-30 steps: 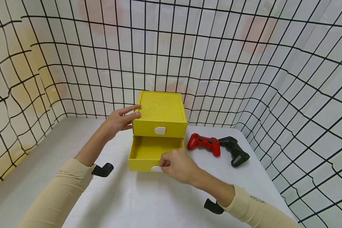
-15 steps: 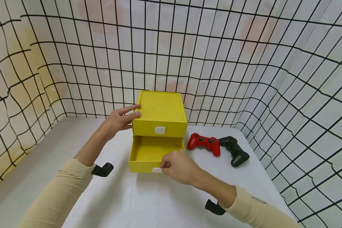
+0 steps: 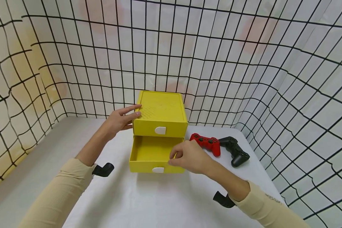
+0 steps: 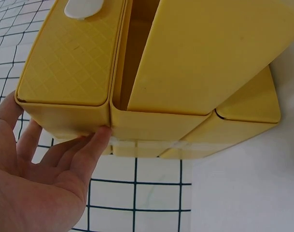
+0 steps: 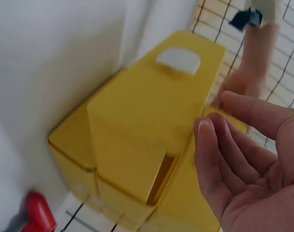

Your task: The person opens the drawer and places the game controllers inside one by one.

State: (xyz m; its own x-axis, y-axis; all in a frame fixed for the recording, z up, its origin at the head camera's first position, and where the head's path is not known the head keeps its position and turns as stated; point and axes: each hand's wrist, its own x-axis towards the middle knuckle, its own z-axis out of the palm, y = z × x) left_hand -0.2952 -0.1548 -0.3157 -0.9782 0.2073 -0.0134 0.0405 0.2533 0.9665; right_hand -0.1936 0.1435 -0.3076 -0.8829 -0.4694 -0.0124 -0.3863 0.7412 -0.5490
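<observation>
First, on the left, a beige sleeve (image 3: 55, 193) with a black wrist fitting (image 3: 103, 170) leads up to the left hand (image 3: 117, 122), its extended fingers resting on the left edge of a yellow drawer unit (image 3: 161, 109), some on top and others along the side. The unit stands mid-surface (image 3: 165, 205), before a black grid (image 3: 159, 30). Its top drawer (image 3: 143, 128) is closed, the upper tab (image 3: 160, 130) showing; the middle drawer (image 3: 143, 167) is pulled out; the bottom tier (image 4: 253, 96) appears in the wrist views. Right of the lower tab (image 3: 158, 170), by the drawer's front corner, is the right hand (image 3: 191, 158), fingers loosely bent and grasping nothing; with the right wrist view blurred, I can't fairly say whether a fingertip brushes the rim. Beyond it lie a red game controller (image 3: 209, 144), partly covered by that hand, and, just beside, a black game controller (image 3: 236, 151).
</observation>
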